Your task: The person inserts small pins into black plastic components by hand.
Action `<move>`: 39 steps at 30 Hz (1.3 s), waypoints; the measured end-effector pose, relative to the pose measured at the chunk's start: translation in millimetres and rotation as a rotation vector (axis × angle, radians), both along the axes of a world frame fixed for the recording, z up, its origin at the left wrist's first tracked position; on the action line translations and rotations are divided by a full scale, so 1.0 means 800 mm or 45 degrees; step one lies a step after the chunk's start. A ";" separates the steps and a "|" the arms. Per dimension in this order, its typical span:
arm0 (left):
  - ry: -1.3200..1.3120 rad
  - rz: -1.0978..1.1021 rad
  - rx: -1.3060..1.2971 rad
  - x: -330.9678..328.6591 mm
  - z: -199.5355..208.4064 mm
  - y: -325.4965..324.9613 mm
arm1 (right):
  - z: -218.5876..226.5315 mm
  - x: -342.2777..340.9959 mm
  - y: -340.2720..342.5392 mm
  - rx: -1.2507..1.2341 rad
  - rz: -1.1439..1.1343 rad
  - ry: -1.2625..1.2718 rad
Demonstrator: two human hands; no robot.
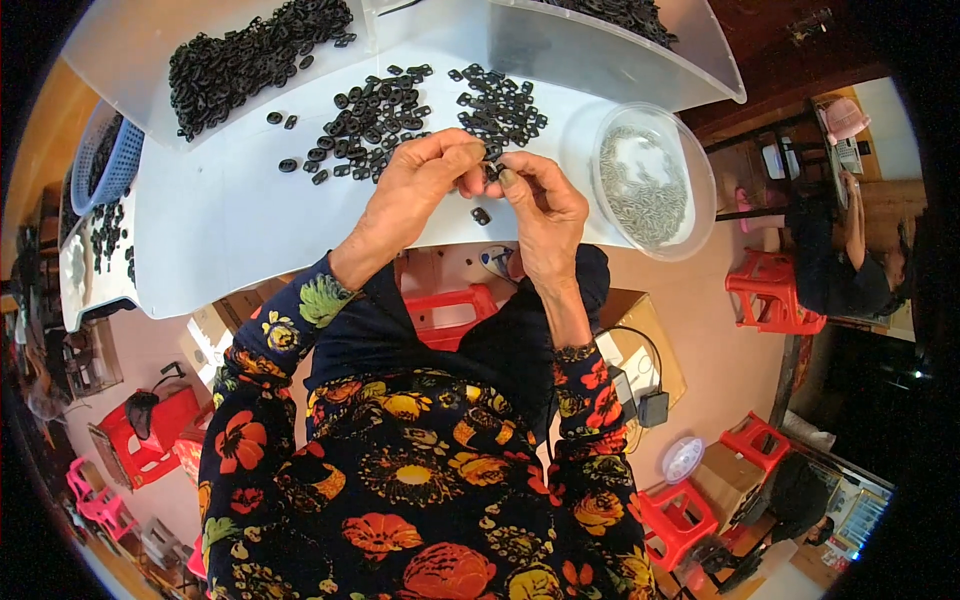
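Above the near edge of the white table, my two hands meet fingertip to fingertip. My right hand (545, 205) pinches a small black plastic piece (492, 171) between thumb and fingers. The thumb and fingers of my left hand (425, 180) are closed right against it; what they hold, if anything, is too small to make out. One loose black piece (481, 216) lies on the table just below the fingertips. Beyond my hands are two spread piles: oval black pieces (370, 115) to the left and smaller blocky black pieces (500, 105) to the right.
A round clear tub (708, 190) of small metal springs (650, 195) stands right of my hands. Two translucent bins, left (130, 50) and right (620, 65), hold more black pieces at the back. A blue basket (122, 160) sits far left. Red stools (770, 290) and other people are around.
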State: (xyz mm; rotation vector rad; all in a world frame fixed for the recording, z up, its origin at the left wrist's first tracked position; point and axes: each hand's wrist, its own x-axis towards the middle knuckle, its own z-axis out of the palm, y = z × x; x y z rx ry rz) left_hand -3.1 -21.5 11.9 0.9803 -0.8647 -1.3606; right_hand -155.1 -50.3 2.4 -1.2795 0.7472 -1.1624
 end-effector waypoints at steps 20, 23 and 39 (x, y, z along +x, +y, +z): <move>0.537 -0.029 0.103 -0.008 -0.017 -0.003 | -0.003 0.009 0.001 -0.028 -0.153 -0.083; 0.471 0.000 0.074 -0.012 -0.014 -0.003 | -0.009 0.008 0.000 -0.027 -0.162 -0.093; -0.774 0.054 -0.194 -0.004 0.003 -0.010 | -0.007 0.009 0.002 -0.067 -0.228 0.047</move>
